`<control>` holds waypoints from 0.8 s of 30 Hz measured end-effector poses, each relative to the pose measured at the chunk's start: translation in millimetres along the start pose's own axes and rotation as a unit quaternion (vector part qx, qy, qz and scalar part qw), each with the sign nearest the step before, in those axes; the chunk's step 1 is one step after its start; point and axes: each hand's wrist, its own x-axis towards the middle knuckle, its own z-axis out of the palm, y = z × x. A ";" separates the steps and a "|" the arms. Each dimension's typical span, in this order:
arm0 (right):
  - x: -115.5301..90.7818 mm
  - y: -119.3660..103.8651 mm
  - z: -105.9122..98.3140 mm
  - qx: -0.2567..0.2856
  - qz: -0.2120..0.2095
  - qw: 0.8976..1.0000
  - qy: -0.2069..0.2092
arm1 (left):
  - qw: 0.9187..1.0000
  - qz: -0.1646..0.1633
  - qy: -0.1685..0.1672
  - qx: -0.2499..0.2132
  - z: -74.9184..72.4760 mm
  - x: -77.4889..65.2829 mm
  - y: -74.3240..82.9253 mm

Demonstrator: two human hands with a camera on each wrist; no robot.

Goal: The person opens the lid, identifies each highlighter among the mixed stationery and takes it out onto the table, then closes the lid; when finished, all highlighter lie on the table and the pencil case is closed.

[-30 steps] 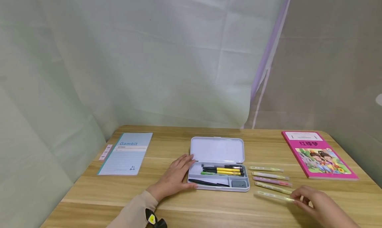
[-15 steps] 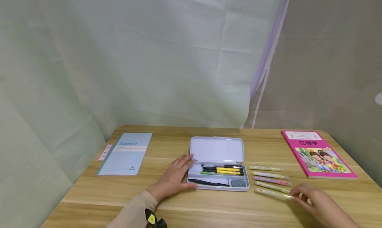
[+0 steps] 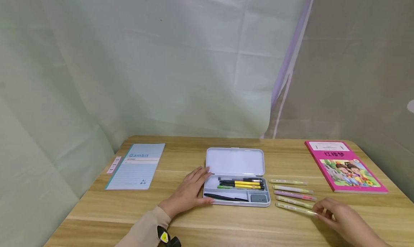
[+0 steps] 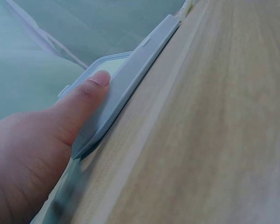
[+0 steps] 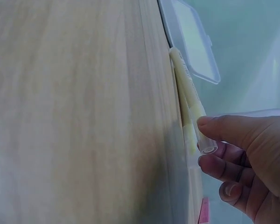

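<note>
The white pencil case [image 3: 209, 201] lies open on the table, with several pens and a grey eraser [image 3: 259, 198] in its compartments. My left hand [image 3: 188, 193] holds the case's left end; in the left wrist view the thumb [image 4: 91, 91] presses its front wall [image 4: 130, 81]. To the right of the case, several pale highlighters lie in a row. My right hand [image 3: 336, 216] pinches the right end of the nearest one, a pale yellow highlighter [image 3: 294, 208], between thumb and fingers. The right wrist view shows that highlighter [image 5: 189, 88] angled beside another one.
A light blue notebook [image 3: 137, 171] lies at the left, with a small pink strip [image 3: 114, 165] by its edge. At the right lies a pink picture-covered book [image 3: 349, 171]. Pale curtains [image 3: 194, 78] hang behind the wooden table [image 3: 129, 214].
My right hand has shifted slightly left and away from me with the highlighter, which now lies nearer the row. The left hand has stayed on the pencil case.
</note>
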 end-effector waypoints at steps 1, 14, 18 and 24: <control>0.1 0.0 0.4 -0.001 0.001 1.000 0.000 | 1.000 0.000 -0.001 0.000 0.0 0.0 -0.1; -0.9 -0.3 11.0 -0.006 -0.061 0.996 0.064 | 1.000 0.005 0.005 0.000 1.2 -0.1 -1.8; 0.4 -1.3 10.1 -0.015 -0.039 0.998 0.053 | 1.000 0.004 0.005 0.003 2.3 0.0 -2.8; 0.9 -1.8 9.3 -0.025 -0.019 0.999 0.043 | 1.000 0.001 0.000 0.003 2.2 0.1 -2.7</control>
